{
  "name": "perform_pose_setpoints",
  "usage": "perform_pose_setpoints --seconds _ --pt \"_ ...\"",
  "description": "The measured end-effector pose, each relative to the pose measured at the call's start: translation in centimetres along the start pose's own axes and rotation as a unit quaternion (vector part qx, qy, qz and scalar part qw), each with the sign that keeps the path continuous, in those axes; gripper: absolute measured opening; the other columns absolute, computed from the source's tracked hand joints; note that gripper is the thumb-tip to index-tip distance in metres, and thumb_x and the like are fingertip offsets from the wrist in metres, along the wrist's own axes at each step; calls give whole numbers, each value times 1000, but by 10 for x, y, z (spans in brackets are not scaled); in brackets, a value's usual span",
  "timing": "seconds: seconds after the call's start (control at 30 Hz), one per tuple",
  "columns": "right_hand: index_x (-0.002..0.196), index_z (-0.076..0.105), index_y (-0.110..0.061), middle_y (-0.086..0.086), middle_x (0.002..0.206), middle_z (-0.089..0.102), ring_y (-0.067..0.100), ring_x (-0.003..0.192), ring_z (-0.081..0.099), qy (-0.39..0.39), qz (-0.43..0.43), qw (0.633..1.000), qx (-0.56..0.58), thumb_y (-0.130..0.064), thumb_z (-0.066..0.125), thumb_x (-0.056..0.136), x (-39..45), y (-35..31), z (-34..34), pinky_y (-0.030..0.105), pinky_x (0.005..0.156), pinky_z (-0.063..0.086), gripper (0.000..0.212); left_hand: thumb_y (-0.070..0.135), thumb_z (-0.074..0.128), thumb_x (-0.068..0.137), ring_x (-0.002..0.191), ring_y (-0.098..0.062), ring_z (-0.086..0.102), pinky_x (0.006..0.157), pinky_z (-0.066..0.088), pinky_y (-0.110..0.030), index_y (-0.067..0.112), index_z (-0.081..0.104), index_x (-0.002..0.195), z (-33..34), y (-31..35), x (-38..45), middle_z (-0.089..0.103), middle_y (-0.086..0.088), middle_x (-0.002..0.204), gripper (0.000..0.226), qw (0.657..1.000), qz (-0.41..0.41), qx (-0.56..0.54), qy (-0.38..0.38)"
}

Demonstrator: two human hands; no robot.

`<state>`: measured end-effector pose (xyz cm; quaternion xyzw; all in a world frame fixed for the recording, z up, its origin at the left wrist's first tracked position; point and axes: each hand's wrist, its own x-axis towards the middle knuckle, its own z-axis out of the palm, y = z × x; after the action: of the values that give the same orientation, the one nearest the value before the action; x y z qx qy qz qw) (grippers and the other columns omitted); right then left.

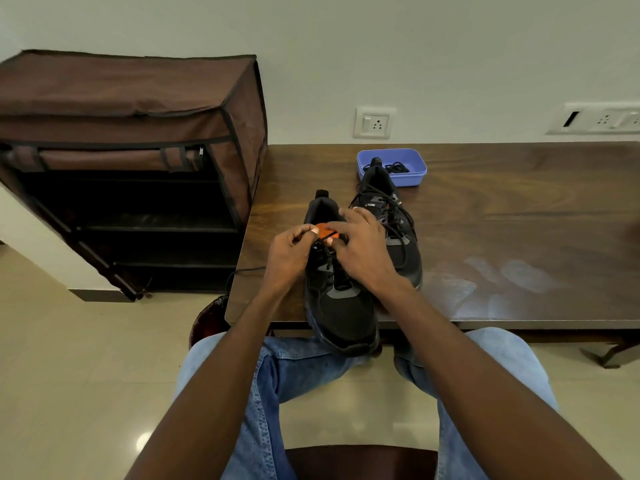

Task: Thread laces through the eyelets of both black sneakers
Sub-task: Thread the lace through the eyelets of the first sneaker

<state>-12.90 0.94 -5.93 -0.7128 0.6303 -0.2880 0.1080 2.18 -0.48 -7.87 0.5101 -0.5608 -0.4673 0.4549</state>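
The person sits with denim-clad knees (pixel 294 368) at the near edge of the desk (pixel 502 237). The near sneaker (pixel 341 306) lies on the desk with its toe overhanging that edge toward the knees and its heel pointing away.

Both hands work over the upper eyelet zone of this sneaker, at the orange tongue patch (pixel 323 231). The left hand (pixel 289 252) is on the sneaker's left side; its thumb and forefinger are curled and pinch the black lace (pixel 320 241) just beside the patch. The right hand (pixel 360 251) lies across the sneaker's right side; its fingers (pixel 334 227) are bent, with thumb and forefinger pinching the same lace stretch at the patch. The lace runs taut between the two pinches.

The far sneaker (pixel 398 237) stands just beside and behind, touching the right hand's far side, with lace crossed through its eyelets. Beyond its heel sits a blue tray (pixel 415 174) holding a coiled black lace. A brown fabric shoe rack (pixel 131 168) stands on the floor left of the desk.
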Motion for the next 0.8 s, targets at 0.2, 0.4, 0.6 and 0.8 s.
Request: perform_pose_setpoints --seconds 0.2,0.4,0.6,0.8 --pt "85 64 -9 6 86 64 21 76 57 -4 60 998 36 -8 52 96 2 -8 4 39 68 46 17 17 54 99 80 -11 68 81 55 -40 31 74 87 2 3 1 74 6 81 27 1000 -3 18 -14" --pt "92 56 -17 7 92 68 24 86 67 73 245 940 224 -18 42 98 11 1 -15 50 81 55 15 24 55 99 84 -20 69 88 55 -47 31 73 90 2 -2 3 73 -2 86 21 1000 -12 25 -5" --pt "73 63 -10 5 62 62 16 43 48 -186 314 915 173 -21 54 92 2 13 -74 30 49 41 24 38 56 99 91 -10 68 87 56 -34 26 71 112 -1 -10 3 72 4 94 22 999 -14 36 -27" --pt "84 70 -14 10 91 75 17 74 67 -300 249 915 100 -18 65 95 -16 31 -90 24 55 51 13 48 60 95 97 -11 69 86 57 -29 34 71 113 -3 -7 2 73 6 98 25 997 0 74 -31"
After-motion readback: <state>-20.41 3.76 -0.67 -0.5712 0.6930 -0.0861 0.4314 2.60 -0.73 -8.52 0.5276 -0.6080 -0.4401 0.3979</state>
